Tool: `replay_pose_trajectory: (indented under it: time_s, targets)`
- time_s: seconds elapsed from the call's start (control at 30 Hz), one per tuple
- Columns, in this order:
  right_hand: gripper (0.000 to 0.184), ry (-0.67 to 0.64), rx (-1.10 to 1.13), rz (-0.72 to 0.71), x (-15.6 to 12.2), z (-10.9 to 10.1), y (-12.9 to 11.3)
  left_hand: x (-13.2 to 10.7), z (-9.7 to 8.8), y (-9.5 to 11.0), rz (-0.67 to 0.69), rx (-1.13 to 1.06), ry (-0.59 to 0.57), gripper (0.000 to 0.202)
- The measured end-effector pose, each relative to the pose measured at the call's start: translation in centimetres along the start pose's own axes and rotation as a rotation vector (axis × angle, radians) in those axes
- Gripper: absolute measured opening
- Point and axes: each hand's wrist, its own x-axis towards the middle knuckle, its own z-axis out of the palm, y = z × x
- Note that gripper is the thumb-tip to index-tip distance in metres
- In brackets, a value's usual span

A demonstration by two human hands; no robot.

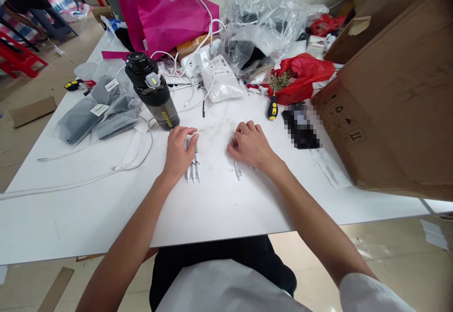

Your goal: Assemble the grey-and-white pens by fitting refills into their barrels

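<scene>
Side by side on the white table (219, 208) lie three clear-and-silver pens (193, 172), their upper ends partly covered by my left hand (179, 154). The thumb and forefinger of that hand are apart, resting at the pens' far ends. To the right, my right hand (251, 144) has its fingers closed on another clear pen (237, 169), whose lower end points toward me. A bit of something clear shows under the heel of the right hand, mostly hidden.
Beyond my left hand stands a black bottle (155, 92), near bagged items (102, 109) and white cables (141, 147). Behind are a white packet (222, 78), pink bag (159, 14), red bag (306, 73) and yellow-black screwdriver (272, 106). A cardboard box (396, 99) borders the right.
</scene>
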Motion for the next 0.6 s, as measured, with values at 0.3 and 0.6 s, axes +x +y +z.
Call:
replay_pose_trajectory:
  time_s: [0.3,0.6]
  targets:
    - [0.02,0.014,0.22,0.004,0.4,-0.8,-1.7,0.1,-0.5,0.7,0.026,-0.057,0.066,0.021]
    - [0.037,0.224,0.528,0.113,-0.2,-2.0,-2.8,-0.1,-0.9,2.4,-0.105,-0.326,0.098,0.025]
